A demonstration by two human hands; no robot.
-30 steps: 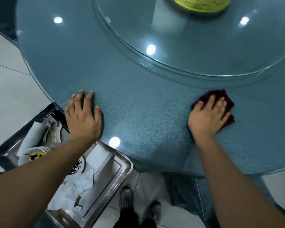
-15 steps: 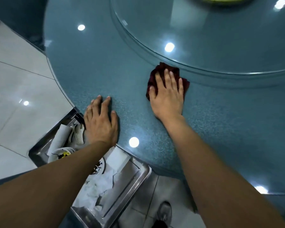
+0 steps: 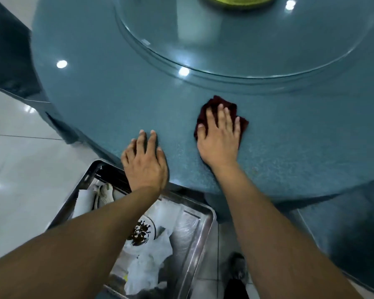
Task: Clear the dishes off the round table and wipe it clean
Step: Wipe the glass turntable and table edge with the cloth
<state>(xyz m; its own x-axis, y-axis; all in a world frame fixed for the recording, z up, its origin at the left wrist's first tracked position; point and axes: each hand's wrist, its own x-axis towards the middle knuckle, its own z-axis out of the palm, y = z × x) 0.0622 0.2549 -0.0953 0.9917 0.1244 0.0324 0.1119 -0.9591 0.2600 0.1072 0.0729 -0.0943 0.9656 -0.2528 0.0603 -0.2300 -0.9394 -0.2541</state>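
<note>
Centre frame, on table (image 3: pixel 108 100): your right hand (image 3: pixel 219 139) pressing flat, fingers straight, on dark red cloth (image 3: pixel 242 124). Cloth swept back right and nearer you since half second ago, off turntable (image 3: pixel 235 48) rim. Left hand (image 3: pixel 146 162) unmoved, released, palm braced at table edge. Wiping pass underway; outer ring near you looks dish-free. Lower left: metal tray (image 3: pixel 205 229) holds cleared plates, napkins. Top of frame: yellow-green item (image 3: pixel 235 1) on turntable, maybe left to clear.
</note>
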